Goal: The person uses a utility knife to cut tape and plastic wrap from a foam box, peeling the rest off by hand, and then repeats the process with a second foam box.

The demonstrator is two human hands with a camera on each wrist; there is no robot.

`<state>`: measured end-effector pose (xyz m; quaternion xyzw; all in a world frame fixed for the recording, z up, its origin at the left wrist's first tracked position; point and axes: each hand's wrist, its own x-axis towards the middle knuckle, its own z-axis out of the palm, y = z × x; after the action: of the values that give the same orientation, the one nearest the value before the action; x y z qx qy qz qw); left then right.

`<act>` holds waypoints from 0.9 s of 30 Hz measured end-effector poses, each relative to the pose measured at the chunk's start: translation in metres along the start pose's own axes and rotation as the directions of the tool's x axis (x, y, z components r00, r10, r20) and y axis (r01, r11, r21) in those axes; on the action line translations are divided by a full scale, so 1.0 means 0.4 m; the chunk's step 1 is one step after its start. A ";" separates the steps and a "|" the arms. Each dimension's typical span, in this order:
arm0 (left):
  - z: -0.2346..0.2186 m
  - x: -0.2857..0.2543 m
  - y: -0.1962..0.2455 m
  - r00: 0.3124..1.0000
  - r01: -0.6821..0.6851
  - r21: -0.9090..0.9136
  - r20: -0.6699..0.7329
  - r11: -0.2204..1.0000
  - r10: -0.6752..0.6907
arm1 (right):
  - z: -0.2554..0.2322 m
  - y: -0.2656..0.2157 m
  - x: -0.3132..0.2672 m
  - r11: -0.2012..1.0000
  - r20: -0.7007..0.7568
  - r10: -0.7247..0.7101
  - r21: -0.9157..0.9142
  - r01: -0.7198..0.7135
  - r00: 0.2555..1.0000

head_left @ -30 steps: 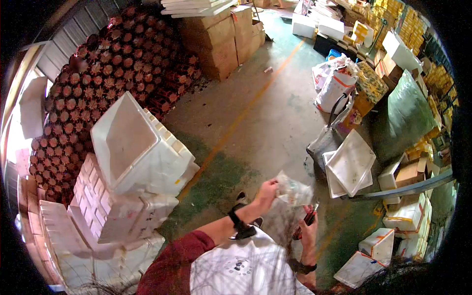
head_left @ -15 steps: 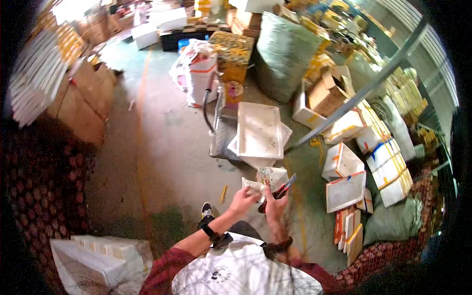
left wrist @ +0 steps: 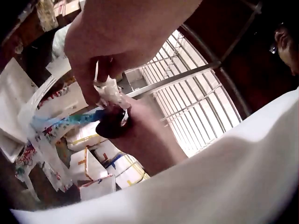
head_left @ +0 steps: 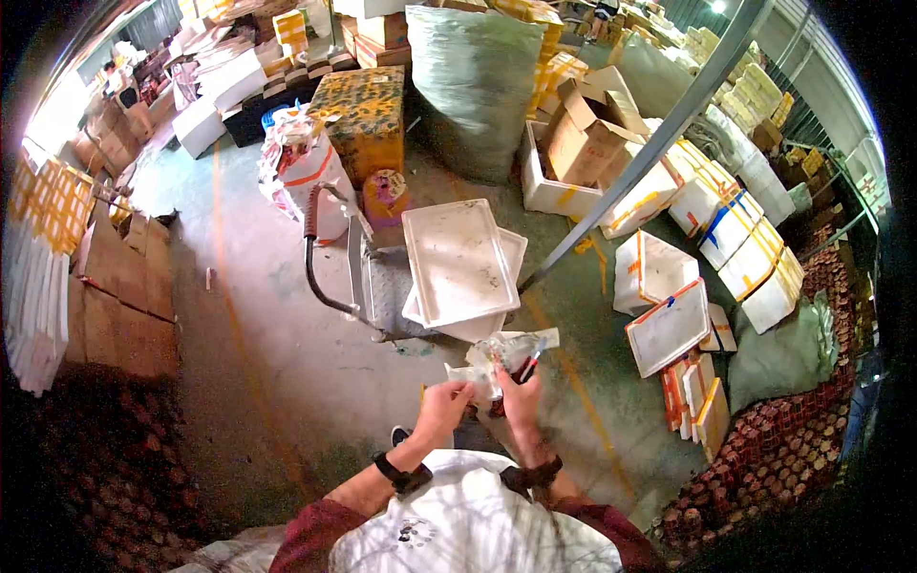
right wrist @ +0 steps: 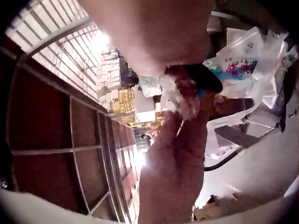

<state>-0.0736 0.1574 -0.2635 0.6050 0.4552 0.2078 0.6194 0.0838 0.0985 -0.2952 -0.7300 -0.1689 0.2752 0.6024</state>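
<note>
In the head view, my left hand [head_left: 443,411] pinches a piece of a clear, printed plastic bag [head_left: 523,341] in front of my waist. My right hand [head_left: 521,399] is close beside it, holding a slim tool with a red-and-black handle [head_left: 527,369] against the bag. The tool's tip points up and to the right. In the left wrist view, crumpled plastic [left wrist: 111,92] shows between the fingers of the left hand, and the bag's coloured print hangs to the left. The right wrist view shows the bag [right wrist: 238,65] spread out past a dark, rounded tool end [right wrist: 205,77].
Ahead is a flatbed trolley [head_left: 384,294] with a curved handle and white foam lids [head_left: 458,263] on it. A grey pole [head_left: 650,153] slants down on the right, near foam boxes [head_left: 654,272]. A white sack [head_left: 310,181] and a taped carton [head_left: 358,115] stand beyond the trolley.
My body and view have turned to the right, from the foam box stack toward the trolley. My hands have come together at the bag, which the right hand now holds along with the tool.
</note>
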 end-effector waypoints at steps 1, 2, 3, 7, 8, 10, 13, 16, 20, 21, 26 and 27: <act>-0.003 0.028 0.045 0.999 0.010 0.001 -0.036 1.000 -0.010 | 0.007 -0.016 0.047 1.000 0.042 0.014 0.026 -0.015 0.999; -0.008 0.061 0.082 0.997 0.016 0.004 -0.072 1.000 -0.016 | 0.010 -0.042 0.087 1.000 0.091 0.017 -0.026 -0.015 0.996; -0.006 0.097 0.084 0.995 0.027 -0.088 -0.092 0.996 -0.035 | 0.014 -0.085 0.118 0.997 0.140 0.018 -0.078 -0.007 0.990; -0.008 0.172 0.161 0.940 0.031 -0.140 -0.332 0.990 -0.076 | 0.047 -0.186 0.206 0.993 0.315 0.059 -0.117 -0.023 0.947; -0.010 0.181 0.167 0.925 -0.013 -0.092 -0.380 0.996 -0.023 | 0.060 -0.184 0.220 0.992 0.362 0.069 -0.121 -0.026 0.930; -0.024 0.201 0.183 0.880 -0.107 0.020 -0.463 0.994 0.104 | 0.090 -0.194 0.240 0.998 0.467 0.051 -0.066 -0.022 0.883; -0.069 0.246 0.109 0.950 -0.084 0.062 -0.296 0.995 0.098 | 0.143 -0.232 0.251 1.000 0.531 -0.025 0.019 0.017 0.847; -0.123 0.264 0.082 0.987 -0.023 -0.183 -0.161 0.983 -0.007 | 0.222 -0.230 0.266 0.988 0.553 0.007 0.123 -0.089 0.833; -0.202 0.245 0.111 0.990 -0.069 -0.567 -0.141 0.821 -0.014 | 0.341 -0.276 0.240 0.981 0.647 -0.018 0.160 -0.113 0.763; -0.238 0.241 0.134 0.988 -0.065 -0.558 -0.153 0.827 -0.026 | 0.371 -0.328 0.213 0.993 0.637 -0.059 0.120 -0.023 0.769; -0.435 0.269 0.044 0.974 -0.130 -0.653 -0.224 0.746 -0.026 | 0.561 -0.308 0.148 0.965 0.769 0.098 0.080 -0.248 0.632; -0.487 0.273 0.022 0.969 -0.145 -0.688 -0.243 0.711 -0.038 | 0.594 -0.318 0.133 0.951 0.777 0.168 0.035 -0.308 0.607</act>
<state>-0.1755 0.3562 -0.2610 0.3082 0.3958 0.4539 0.7364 -0.0069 0.3437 -0.2114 -0.5080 -0.2852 0.6486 0.4898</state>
